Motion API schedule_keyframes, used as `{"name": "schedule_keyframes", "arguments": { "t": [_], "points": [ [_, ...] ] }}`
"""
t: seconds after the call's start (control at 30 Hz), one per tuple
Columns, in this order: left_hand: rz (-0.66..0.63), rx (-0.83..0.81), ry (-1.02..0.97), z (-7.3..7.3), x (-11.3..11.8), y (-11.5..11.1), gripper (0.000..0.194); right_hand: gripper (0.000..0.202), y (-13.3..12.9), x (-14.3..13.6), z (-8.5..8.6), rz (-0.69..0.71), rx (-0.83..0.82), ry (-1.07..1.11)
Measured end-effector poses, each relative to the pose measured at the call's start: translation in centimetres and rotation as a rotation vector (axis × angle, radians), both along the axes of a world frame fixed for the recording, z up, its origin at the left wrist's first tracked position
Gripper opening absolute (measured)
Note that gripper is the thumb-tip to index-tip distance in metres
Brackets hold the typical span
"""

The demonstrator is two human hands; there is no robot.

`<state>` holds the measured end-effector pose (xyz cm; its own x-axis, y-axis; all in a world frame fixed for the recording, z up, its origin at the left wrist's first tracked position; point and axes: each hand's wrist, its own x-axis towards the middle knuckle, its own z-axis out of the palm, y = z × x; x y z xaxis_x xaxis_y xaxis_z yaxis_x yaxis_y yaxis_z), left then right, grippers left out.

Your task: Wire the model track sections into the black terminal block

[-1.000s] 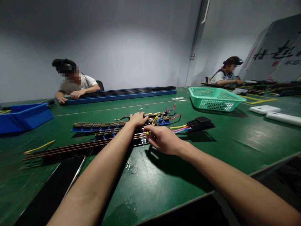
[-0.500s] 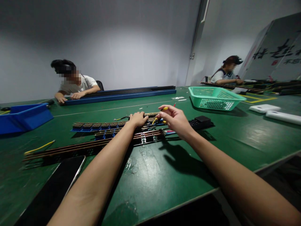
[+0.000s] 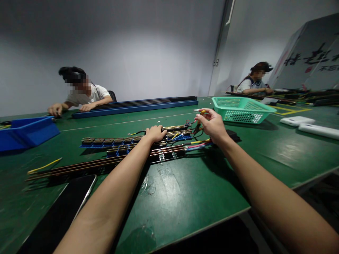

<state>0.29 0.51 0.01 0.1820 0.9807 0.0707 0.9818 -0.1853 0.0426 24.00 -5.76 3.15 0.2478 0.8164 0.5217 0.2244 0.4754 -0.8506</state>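
Note:
My left hand [image 3: 155, 134] lies with fingers spread on the rail-like strips [image 3: 111, 141] with blue bases and brass-coloured rods, pressing them from above. Up and to the right, my right hand [image 3: 214, 126] is closed around a small yellow-handled tool [image 3: 198, 124] that looks like pliers, its dark end pointing down. My fingers partly hide it. Close below the tool, thin coloured wires [image 3: 182, 135] come out at the strips' right end. Nearer to me lies a longer dark strip with copper-coloured rods [image 3: 168, 153], with yellow, pink and blue wires [image 3: 197, 145] at its right end.
A green basket [image 3: 242, 111] stands at the back right, near white devices [image 3: 298, 121]. At the left are a blue bin [image 3: 29, 132], a yellow wire [image 3: 45, 165] and a dark phone-like slab [image 3: 58, 211]. One person [image 3: 87, 93] sits opposite by a long blue tray [image 3: 137, 108]; another [image 3: 254, 83] sits far right.
My right hand has moved right and slightly up, away from the strips' end, with the yellow-handled tool. My left hand stays put. The person opposite has moved one hand toward the blue bin.

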Motion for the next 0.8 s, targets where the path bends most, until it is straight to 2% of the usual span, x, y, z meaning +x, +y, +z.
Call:
{"name": "schedule_keyframes", "arguments": {
  "t": [0.1,0.17,0.33,0.43,0.53,0.7,0.8],
  "points": [
    [-0.003,0.001,-0.005,0.0,0.0,0.0,0.056,0.035,0.4,0.4,-0.5,-0.010,0.058,-0.132],
    [-0.006,0.006,-0.005,-0.1,0.0,0.0,0.056,0.027,0.1,0.3,-0.8,0.020,0.084,-0.317],
    [0.001,0.018,0.001,-0.3,-0.1,0.3,0.057,0.025,-1.6,-0.8,-1.2,0.304,0.085,-0.892],
    [0.004,0.017,0.004,-0.4,-0.1,0.3,0.057,0.024,-2.0,-1.4,-1.3,0.371,0.071,-1.003],
    [-0.001,0.018,0.002,-0.4,-0.1,0.3,0.058,0.023,-1.7,-1.3,-1.2,0.271,0.081,-0.876],
    [-0.005,0.011,-0.007,-0.2,-0.1,0.2,0.056,0.026,-0.9,-0.2,-0.4,-0.057,0.108,-0.395],
    [-0.007,0.011,-0.010,-0.1,-0.1,0.1,0.056,0.029,-0.6,0.2,0.1,-0.172,0.149,-0.144]
  ]
}}
